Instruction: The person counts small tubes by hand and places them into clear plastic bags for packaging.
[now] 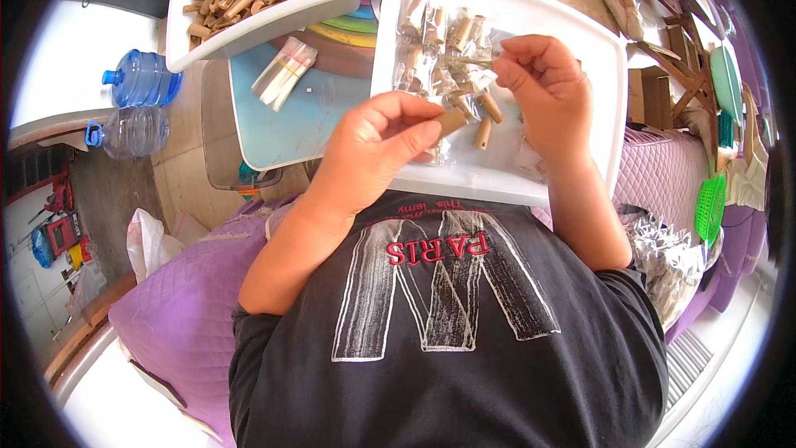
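My left hand (pixel 371 145) is closed in a pinch around a short brown wooden tube (pixel 450 122), held above the white tray (pixel 609 116). To its right, my right hand (pixel 551 87) is also pinched shut, with a thin greenish strand (pixel 471 60) running left from its fingertips. What exactly this strand is cannot be made out. Under and between the hands lie several similar brown pieces (pixel 461 31) in clear plastic wrappers. Two brown tubes (pixel 483 134) rest close to my left fingertips.
A white bin (pixel 274 26) heaped with brown pieces stands at the far left. Nearer lies a banded bundle of white strips (pixel 286 75) on a light-blue tabletop (pixel 257 129). Two large water bottles (pixel 145 79) stand at left. Purple quilted covers (pixel 186 315) flank me. A person's leg shows at far right.
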Motion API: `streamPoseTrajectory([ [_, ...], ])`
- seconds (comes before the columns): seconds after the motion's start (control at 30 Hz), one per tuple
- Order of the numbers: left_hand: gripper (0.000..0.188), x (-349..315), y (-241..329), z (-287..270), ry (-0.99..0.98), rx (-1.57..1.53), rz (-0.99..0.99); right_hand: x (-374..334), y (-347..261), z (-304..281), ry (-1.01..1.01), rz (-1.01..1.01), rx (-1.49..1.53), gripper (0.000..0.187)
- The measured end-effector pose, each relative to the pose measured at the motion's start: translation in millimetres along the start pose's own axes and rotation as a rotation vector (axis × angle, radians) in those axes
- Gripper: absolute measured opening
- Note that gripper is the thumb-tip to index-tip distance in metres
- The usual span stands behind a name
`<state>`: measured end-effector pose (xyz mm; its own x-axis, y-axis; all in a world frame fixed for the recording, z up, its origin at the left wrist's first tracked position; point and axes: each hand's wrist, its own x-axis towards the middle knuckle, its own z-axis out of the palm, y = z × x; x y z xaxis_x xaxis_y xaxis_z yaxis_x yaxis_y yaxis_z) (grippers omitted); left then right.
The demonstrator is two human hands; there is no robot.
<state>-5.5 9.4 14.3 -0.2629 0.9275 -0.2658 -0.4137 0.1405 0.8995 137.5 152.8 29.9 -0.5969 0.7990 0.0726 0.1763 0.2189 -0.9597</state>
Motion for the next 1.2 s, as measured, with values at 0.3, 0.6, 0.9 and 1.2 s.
streamPoseTrajectory([
  [0.3,0.026,10,-6,-12,-0.072,-0.295,-0.235,-6,-7,-9,-0.498,0.249,0.268,0.03],
  [0.6,0.031,4,6,-2,-0.026,-0.178,-0.115,-10,-1,7,-0.398,0.166,0.026,0.029],
  [0.9,0.035,3,6,-4,-0.013,-0.027,-0.118,-18,4,21,-0.361,0.283,0.342,0.027],
  [1.2,0.052,33,-34,-158,1.058,1.036,0.391,-12,19,10,-0.244,0.363,0.425,0.021],
])
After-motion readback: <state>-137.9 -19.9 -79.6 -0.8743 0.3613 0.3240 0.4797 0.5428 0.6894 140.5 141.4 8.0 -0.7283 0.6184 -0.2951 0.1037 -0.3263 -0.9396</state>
